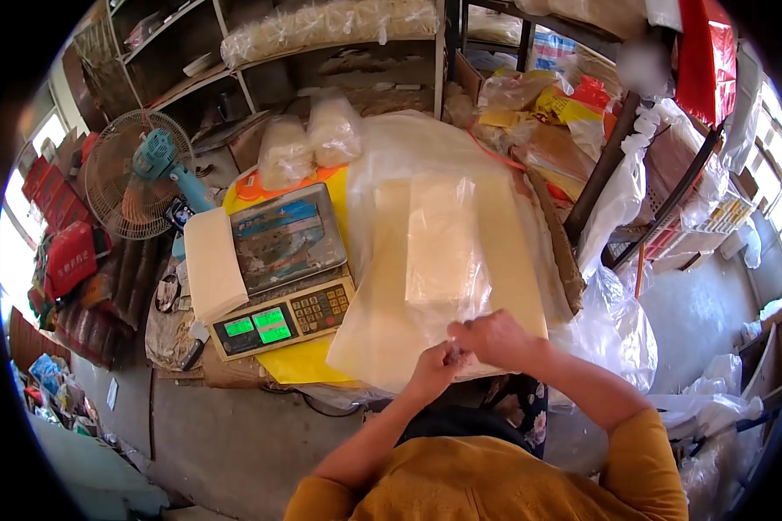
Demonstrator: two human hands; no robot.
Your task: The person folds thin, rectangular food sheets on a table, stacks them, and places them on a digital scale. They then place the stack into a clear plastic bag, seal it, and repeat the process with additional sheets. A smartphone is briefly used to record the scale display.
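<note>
A clear plastic bag (482, 280) wraps a stack of pale, thin sheets (440, 244) lying lengthwise before me. Its near end is gathered between my two hands at the table's front edge. My left hand (438, 368) pinches the bunched plastic from below. Just above it, my right hand (492, 337) grips the same gathered end, and the fingers of both hands nearly touch. Beneath the bag spread large cream-coloured sheets (515, 286). Fingertip detail is partly hidden by the hands themselves.
Left of the sheets stands a digital scale (287, 241) with lit green displays, a pile of pale sheets (215, 264) resting against its side. Two filled plastic bags (335, 127) stand behind it. An electric fan (140, 172) is farther left. A cardboard edge (557, 251) borders the right side.
</note>
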